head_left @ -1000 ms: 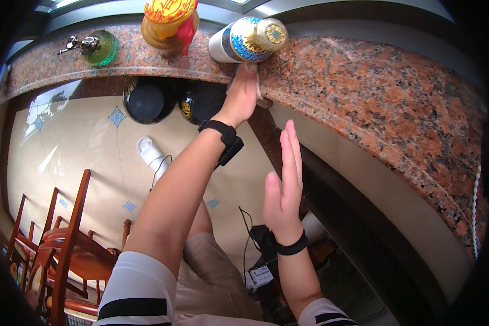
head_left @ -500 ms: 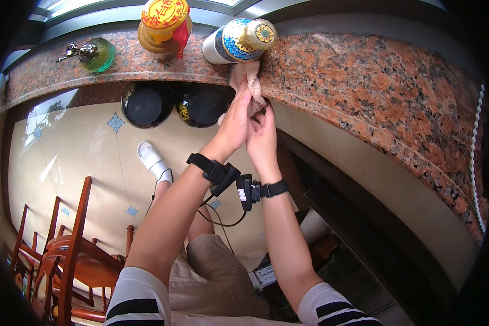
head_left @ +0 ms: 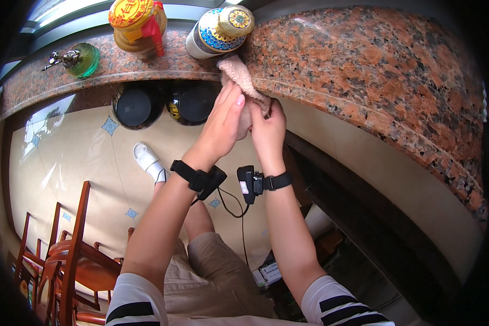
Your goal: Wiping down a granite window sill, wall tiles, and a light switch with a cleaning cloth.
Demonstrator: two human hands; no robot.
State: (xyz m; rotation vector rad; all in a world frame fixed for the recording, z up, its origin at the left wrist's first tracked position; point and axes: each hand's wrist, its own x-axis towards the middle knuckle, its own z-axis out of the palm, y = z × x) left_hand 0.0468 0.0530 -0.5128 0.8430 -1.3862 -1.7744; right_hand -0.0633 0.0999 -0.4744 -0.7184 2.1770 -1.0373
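A pale pink cloth (head_left: 235,74) hangs over the front edge of the granite sill, its upper end close to the base of a white bottle (head_left: 221,33) with a blue and gold pattern. My left hand (head_left: 221,120) holds the cloth from the left, fingers long and pressed together along it. On the other side, my right hand (head_left: 268,133) grips the cloth's lower right part with bent fingers and thumb. Part of the cloth is hidden between my palms. Both wrists wear black straps with small devices.
Along the granite sill (head_left: 353,70) stand a brown jar (head_left: 138,30) with a yellow and red cover and a green glass bottle (head_left: 84,61) with a metal top. Two dark round containers (head_left: 133,107) sit on the floor below. Wooden chairs (head_left: 76,255) occupy the lower left.
My hands have moved slightly apart, and more of the cloth shows between them. The sill and bottles have shifted left and up in the picture as the view moved.
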